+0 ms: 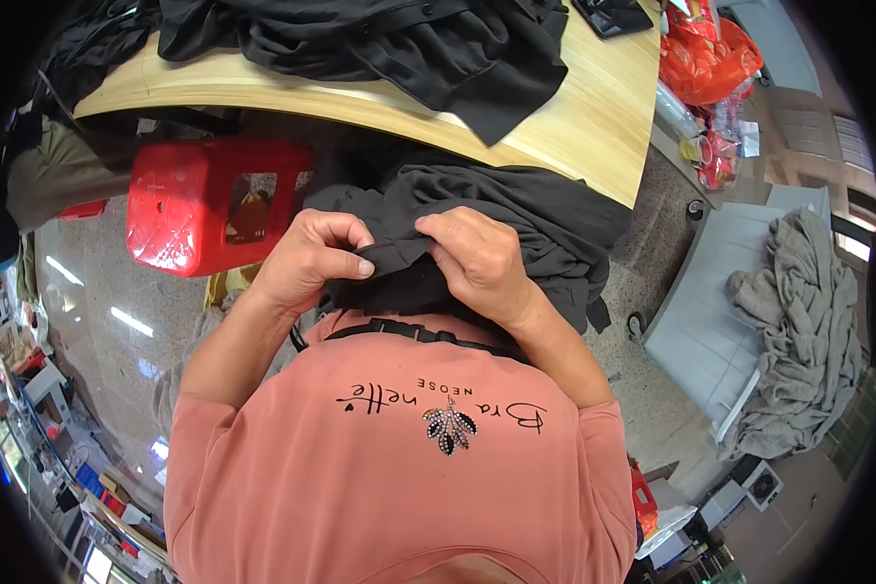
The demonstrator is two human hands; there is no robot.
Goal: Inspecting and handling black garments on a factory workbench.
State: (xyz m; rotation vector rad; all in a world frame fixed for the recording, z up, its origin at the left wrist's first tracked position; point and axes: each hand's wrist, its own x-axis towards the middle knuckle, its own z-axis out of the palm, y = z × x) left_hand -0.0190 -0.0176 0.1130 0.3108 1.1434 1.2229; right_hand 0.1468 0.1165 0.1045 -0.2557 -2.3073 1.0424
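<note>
A black garment [516, 209] lies bunched over my lap, just below the table edge. My left hand [316, 255] pinches a narrow folded band of it between thumb and fingers. Close by on the right, my right hand [472, 255] grips the same band, its fingertips pressed together on the cloth. The short stretch of band between the two hands is lifted toward me. Which part of the garment this band belongs to, I cannot tell.
More black garments [399, 49] are heaped on the wooden table [608, 117], with a dark phone [613, 15] at its far right. A red plastic stool [180, 204] stands at left. To the right, grey cloth [798, 331] hangs over a pale wheeled cart [696, 311]; red bags [711, 63] sit behind.
</note>
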